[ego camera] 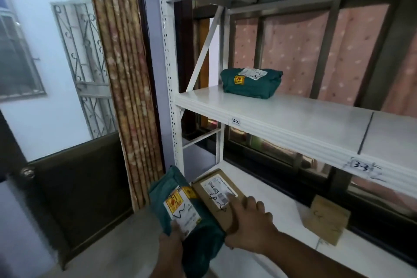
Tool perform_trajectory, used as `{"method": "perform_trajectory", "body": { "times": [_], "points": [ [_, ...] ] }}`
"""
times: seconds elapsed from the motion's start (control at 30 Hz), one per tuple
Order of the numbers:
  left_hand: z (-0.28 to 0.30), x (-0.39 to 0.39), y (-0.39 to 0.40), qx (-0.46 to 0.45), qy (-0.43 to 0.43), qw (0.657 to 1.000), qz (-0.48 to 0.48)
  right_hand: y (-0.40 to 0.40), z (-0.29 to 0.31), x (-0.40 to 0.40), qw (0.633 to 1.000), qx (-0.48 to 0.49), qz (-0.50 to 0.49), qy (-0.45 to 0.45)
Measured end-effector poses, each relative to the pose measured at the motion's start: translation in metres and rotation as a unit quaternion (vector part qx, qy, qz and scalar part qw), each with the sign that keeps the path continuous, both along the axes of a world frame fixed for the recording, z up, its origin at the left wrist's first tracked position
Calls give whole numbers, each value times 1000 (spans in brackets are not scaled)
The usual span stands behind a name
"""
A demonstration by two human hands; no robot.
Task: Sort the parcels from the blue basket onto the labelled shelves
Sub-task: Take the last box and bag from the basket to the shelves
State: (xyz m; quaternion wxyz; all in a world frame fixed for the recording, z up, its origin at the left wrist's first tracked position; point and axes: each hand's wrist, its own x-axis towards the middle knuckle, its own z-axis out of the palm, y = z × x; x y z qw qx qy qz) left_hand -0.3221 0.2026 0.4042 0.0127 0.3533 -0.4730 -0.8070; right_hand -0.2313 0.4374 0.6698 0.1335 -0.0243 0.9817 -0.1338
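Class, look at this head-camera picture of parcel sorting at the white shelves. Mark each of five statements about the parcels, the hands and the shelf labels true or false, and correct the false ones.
1. A green parcel lies on the shelf labelled 3-2. True.
2. The left hand holds a brown box. False: it grips a green parcel with a white label.
3. The right hand rests on a brown cardboard box. True.
4. The middle shelf holds three parcels. False: only one shows.
5. A second brown box sits on the lowest shelf, apart from the hands. True.
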Motion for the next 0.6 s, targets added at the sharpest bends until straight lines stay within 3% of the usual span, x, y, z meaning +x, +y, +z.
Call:
{"method": "perform_trajectory", "body": {
  "times": [0.1,0.17,0.37,0.6],
  "points": [
    [129,63,39,49,44,997,-29,20,-1,7,999,11,6,33],
    [158,80,52,60,62,996,-12,33,0,11,999,10,5,48],
    [184,120,72,118,86,987,-61,72,11,36,997,-14,-20,78],
    [213,155,115,146,109,970,-164,135,15,69,991,29,-19,126]
  ]
}}
